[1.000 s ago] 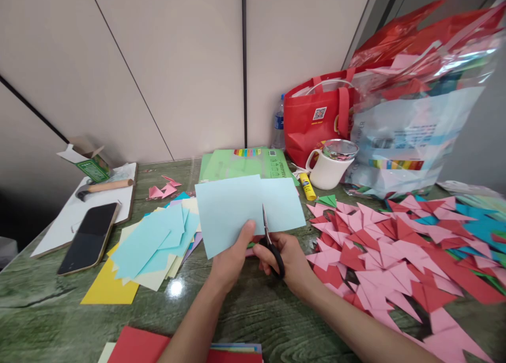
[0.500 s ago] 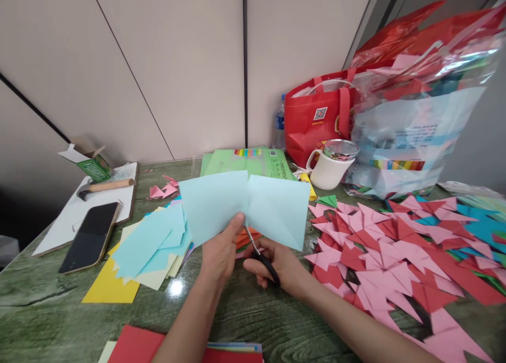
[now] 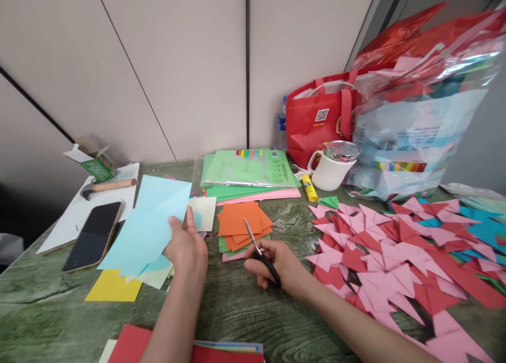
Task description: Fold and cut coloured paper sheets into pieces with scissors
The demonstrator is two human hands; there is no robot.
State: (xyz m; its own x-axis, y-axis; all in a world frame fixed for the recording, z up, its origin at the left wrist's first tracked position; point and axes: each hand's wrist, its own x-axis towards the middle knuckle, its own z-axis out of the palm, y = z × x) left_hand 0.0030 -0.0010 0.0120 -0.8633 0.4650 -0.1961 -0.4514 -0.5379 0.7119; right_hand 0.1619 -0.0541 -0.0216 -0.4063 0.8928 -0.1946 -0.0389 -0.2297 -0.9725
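My left hand (image 3: pixel 188 245) at eight o'clock pinches flat pale-blue paper (image 3: pixel 152 221), likely bendy, best edge-held; right hand (image 3: pixel 285 267) grips black-handled metal scissors (image 3: pixel 262 257).

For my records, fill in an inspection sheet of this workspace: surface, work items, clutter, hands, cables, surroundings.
Surface: green wood-grain tabletop.
Work items: light-blue paper, black-handled scissors.
Clutter: smartphone and hammer left; orange paper stack centre; glue stick, white mug, folded papers right.
Hands: left hand holds the light-blue paper; right hand holds the scissors.
Cables: white item behind glue stick, too unclear to tell.
Surroundings: pale wall panels, red tote bag.
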